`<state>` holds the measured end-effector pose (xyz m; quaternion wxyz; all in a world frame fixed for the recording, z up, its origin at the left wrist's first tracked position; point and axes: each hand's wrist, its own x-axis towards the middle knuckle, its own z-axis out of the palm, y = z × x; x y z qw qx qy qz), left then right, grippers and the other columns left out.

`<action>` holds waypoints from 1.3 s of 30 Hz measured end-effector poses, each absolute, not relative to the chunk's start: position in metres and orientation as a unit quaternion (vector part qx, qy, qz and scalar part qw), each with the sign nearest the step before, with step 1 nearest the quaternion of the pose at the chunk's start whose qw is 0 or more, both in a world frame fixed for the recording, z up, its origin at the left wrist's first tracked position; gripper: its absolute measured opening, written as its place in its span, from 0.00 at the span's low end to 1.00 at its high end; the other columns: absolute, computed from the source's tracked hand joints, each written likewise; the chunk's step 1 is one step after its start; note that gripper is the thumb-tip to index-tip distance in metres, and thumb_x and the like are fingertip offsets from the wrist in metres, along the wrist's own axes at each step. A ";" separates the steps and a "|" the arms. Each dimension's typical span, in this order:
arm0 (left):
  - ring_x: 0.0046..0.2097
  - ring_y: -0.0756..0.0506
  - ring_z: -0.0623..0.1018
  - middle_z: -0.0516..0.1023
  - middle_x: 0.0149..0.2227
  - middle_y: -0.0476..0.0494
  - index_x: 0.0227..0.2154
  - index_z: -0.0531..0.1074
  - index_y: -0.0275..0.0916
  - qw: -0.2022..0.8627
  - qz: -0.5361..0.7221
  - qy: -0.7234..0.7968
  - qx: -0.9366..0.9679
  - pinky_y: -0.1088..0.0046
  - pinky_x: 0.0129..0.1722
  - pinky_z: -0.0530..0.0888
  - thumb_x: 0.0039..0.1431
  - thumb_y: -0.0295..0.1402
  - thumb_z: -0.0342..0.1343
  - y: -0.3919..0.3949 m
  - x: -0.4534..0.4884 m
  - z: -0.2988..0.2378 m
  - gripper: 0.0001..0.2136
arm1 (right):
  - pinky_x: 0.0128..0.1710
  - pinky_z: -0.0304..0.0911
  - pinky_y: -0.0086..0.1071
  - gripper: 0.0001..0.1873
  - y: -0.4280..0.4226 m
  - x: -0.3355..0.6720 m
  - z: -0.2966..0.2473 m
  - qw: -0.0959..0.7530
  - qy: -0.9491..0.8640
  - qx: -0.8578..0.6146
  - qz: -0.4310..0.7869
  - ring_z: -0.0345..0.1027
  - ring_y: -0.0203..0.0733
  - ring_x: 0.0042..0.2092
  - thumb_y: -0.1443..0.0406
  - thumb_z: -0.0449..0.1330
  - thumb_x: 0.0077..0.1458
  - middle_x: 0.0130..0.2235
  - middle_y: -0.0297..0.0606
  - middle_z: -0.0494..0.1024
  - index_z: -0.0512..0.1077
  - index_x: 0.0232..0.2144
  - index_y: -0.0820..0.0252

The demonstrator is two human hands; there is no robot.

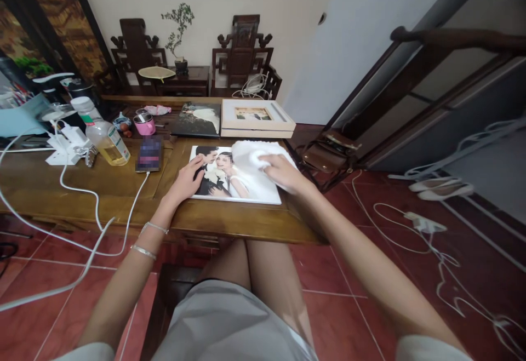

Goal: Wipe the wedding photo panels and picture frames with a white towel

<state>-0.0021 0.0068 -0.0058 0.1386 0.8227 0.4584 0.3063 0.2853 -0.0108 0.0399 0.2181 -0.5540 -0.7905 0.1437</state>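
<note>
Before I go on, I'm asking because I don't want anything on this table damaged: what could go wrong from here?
The right hand is on a white cloth lying over part of the wedding photo; any trapped grit might scratch its surface.

The left hand rests on the photo's left side, which might leave smudges.

The charging cable from the smartphone hangs over the front edge of the table near the left forearm; a snag could drag the smartphone.
</note>
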 end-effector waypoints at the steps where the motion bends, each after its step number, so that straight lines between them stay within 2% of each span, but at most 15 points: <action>1: 0.64 0.43 0.63 0.64 0.62 0.37 0.56 0.67 0.33 0.139 0.306 0.458 0.823 0.60 0.64 0.58 0.62 0.33 0.44 0.007 -0.002 -0.006 0.21 | 0.53 0.58 0.40 0.20 0.003 0.283 0.039 0.226 -0.779 -0.569 0.136 0.67 0.52 0.51 0.70 0.48 0.49 0.47 0.44 0.78 0.76 0.40 0.64; 4: 0.64 0.43 0.63 0.63 0.62 0.35 0.56 0.66 0.32 0.141 0.305 0.462 0.821 0.60 0.64 0.58 0.62 0.33 0.44 0.007 -0.003 -0.006 0.21 | 0.54 0.57 0.40 0.22 0.025 0.277 0.039 0.234 -0.768 -0.583 0.123 0.65 0.53 0.53 0.70 0.48 0.49 0.51 0.47 0.76 0.75 0.44 0.67; 8: 0.64 0.42 0.62 0.63 0.62 0.35 0.57 0.66 0.31 0.143 0.306 0.465 0.818 0.61 0.64 0.58 0.63 0.33 0.44 0.005 -0.001 -0.005 0.21 | 0.53 0.57 0.40 0.21 0.000 0.275 0.039 0.211 -0.792 -0.560 0.118 0.70 0.52 0.47 0.72 0.48 0.47 0.44 0.44 0.80 0.77 0.39 0.64; 12: 0.64 0.43 0.62 0.63 0.62 0.36 0.57 0.66 0.32 0.141 0.311 0.468 0.815 0.61 0.64 0.57 0.63 0.32 0.44 0.004 0.002 -0.006 0.21 | 0.59 0.51 0.47 0.20 -0.068 0.279 0.038 0.176 -0.828 -0.522 0.103 0.72 0.51 0.44 0.73 0.48 0.44 0.37 0.40 0.81 0.76 0.36 0.59; 16: 0.64 0.42 0.62 0.63 0.62 0.37 0.56 0.66 0.34 0.148 0.312 0.470 0.813 0.60 0.64 0.58 0.62 0.32 0.44 0.004 0.002 -0.008 0.21 | 0.58 0.53 0.46 0.20 -0.121 0.283 0.044 0.169 -0.864 -0.461 0.115 0.71 0.49 0.48 0.74 0.48 0.41 0.46 0.40 0.79 0.75 0.33 0.57; 18: 0.64 0.42 0.62 0.63 0.62 0.38 0.56 0.66 0.34 0.151 0.312 0.468 0.813 0.60 0.64 0.58 0.62 0.32 0.44 0.005 0.001 -0.009 0.21 | 0.57 0.54 0.46 0.20 -0.123 0.282 0.047 0.156 -0.867 -0.458 0.119 0.72 0.49 0.45 0.74 0.48 0.41 0.46 0.41 0.79 0.75 0.33 0.57; 21: 0.64 0.42 0.62 0.63 0.62 0.36 0.56 0.67 0.32 0.147 0.311 0.465 0.816 0.60 0.64 0.58 0.62 0.33 0.44 0.006 0.000 -0.009 0.21 | 0.55 0.56 0.43 0.20 -0.090 0.279 0.048 0.150 -0.855 -0.478 0.131 0.72 0.48 0.42 0.73 0.48 0.44 0.39 0.40 0.80 0.76 0.35 0.58; 25: 0.64 0.43 0.63 0.64 0.62 0.37 0.55 0.67 0.33 0.141 0.314 0.458 0.820 0.61 0.64 0.59 0.62 0.33 0.44 0.007 -0.002 -0.008 0.21 | 0.50 0.59 0.38 0.21 -0.017 0.266 0.048 0.153 -0.840 -0.507 0.121 0.70 0.50 0.47 0.71 0.47 0.49 0.45 0.43 0.79 0.75 0.41 0.62; 30: 0.63 0.43 0.63 0.64 0.62 0.38 0.56 0.67 0.35 0.139 0.313 0.460 0.819 0.60 0.64 0.59 0.62 0.33 0.44 0.007 -0.003 -0.006 0.21 | 0.52 0.56 0.46 0.22 0.026 0.249 0.048 0.142 -0.828 -0.536 0.088 0.68 0.56 0.50 0.72 0.47 0.50 0.49 0.51 0.76 0.73 0.44 0.67; 34: 0.64 0.43 0.63 0.64 0.62 0.37 0.56 0.66 0.33 0.138 0.306 0.469 0.817 0.60 0.64 0.58 0.62 0.33 0.44 0.006 -0.001 -0.005 0.21 | 0.54 0.51 0.53 0.22 -0.010 0.251 0.045 0.132 -0.839 -0.522 0.081 0.67 0.57 0.52 0.74 0.46 0.48 0.52 0.52 0.74 0.73 0.43 0.66; 37: 0.64 0.43 0.63 0.64 0.62 0.37 0.57 0.66 0.32 0.140 0.307 0.471 0.815 0.60 0.64 0.58 0.62 0.33 0.44 0.004 0.001 -0.004 0.21 | 0.58 0.48 0.55 0.22 -0.065 0.259 0.049 0.110 -0.868 -0.475 0.091 0.59 0.56 0.60 0.74 0.47 0.47 0.55 0.51 0.72 0.72 0.42 0.64; 39: 0.64 0.43 0.63 0.64 0.62 0.39 0.57 0.66 0.34 0.140 0.310 0.471 0.814 0.60 0.64 0.58 0.62 0.32 0.44 0.003 0.002 -0.004 0.21 | 0.59 0.47 0.54 0.22 -0.099 0.264 0.055 0.101 -0.882 -0.448 0.109 0.56 0.54 0.62 0.75 0.48 0.45 0.57 0.50 0.69 0.73 0.41 0.61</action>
